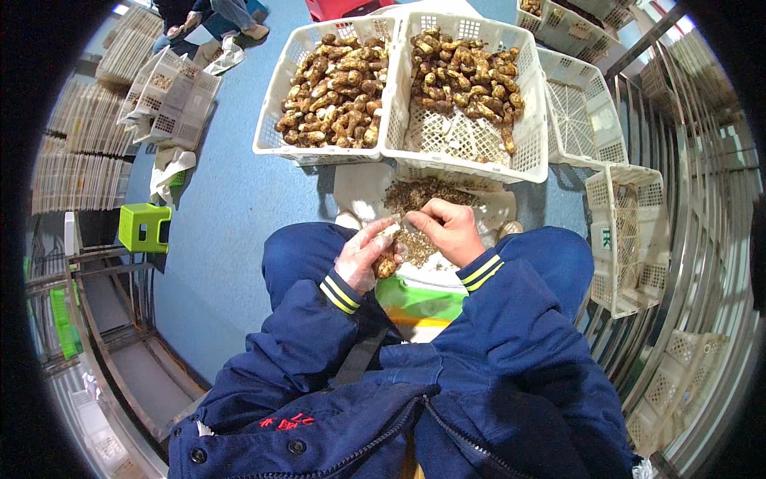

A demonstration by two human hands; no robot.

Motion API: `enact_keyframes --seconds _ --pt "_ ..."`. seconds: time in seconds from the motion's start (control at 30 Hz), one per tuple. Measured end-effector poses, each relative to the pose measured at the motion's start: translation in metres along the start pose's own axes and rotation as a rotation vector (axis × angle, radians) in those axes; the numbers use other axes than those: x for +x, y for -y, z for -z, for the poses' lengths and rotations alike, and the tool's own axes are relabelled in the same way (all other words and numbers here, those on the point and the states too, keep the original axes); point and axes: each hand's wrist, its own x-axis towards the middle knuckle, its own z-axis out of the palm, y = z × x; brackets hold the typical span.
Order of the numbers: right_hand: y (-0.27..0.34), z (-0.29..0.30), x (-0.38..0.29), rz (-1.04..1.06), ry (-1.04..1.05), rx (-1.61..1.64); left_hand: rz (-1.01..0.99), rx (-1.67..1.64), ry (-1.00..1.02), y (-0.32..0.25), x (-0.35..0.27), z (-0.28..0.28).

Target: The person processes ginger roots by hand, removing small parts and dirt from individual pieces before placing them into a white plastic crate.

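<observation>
My left hand (pixel 364 252), in a thin clear glove, holds a brown mushroom (pixel 386 263) with its pale stem end turned up. Close to that end is my right hand (pixel 449 230), its thumb and forefinger pinched together; whether a small tool is between them cannot be told. Dark and pale scraps (pixel 419 246) lie below on a whitish sheet (pixel 359 185). Beyond my hands stand two white plastic crates side by side: the left crate (pixel 323 157) is full of mushrooms (pixel 335 90), the right crate (pixel 467 170) partly filled with more of them (pixel 467 72).
White crates (pixel 628 239) stand at the right beside metal racking (pixel 688 197). A green plastic stool (pixel 143 227) and stacked crates (pixel 84 173) are at the left. Another person (pixel 197 24) sits at the upper left. A green and yellow object (pixel 422 302) is between my legs.
</observation>
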Motion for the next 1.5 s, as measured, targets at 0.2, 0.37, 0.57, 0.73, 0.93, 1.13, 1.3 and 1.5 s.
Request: enact_keyframes --seconds 0.2,0.37,0.57,0.73,0.93,1.13,1.3,1.5 --pt "-0.006 -0.004 -0.001 0.029 0.021 -0.044 -0.012 -0.004 0.023 0.002 0.000 0.003" --pt "-0.001 -0.008 -0.006 0.094 0.092 0.001 0.016 0.007 0.033 0.003 0.001 0.008" --pt "-0.002 -0.007 -0.004 0.223 0.129 -0.062 0.034 -0.011 0.027 0.000 0.001 0.004" --pt "-0.003 -0.002 -0.001 0.063 0.087 -0.052 0.049 -0.018 -0.053 -0.001 0.000 0.004" --pt "-0.002 0.000 0.001 0.064 0.076 -0.087 0.066 -0.036 -0.076 -0.001 0.000 0.003" --pt "-0.012 -0.004 0.001 0.071 0.071 -0.087 0.067 -0.010 -0.065 -0.001 0.001 0.002" --pt "-0.010 -0.005 -0.002 0.052 0.153 -0.033 0.079 0.036 -0.056 -0.002 0.002 0.002" --pt "-0.008 -0.004 -0.002 0.021 0.188 -0.020 0.078 0.051 -0.071 -0.004 0.000 -0.001"
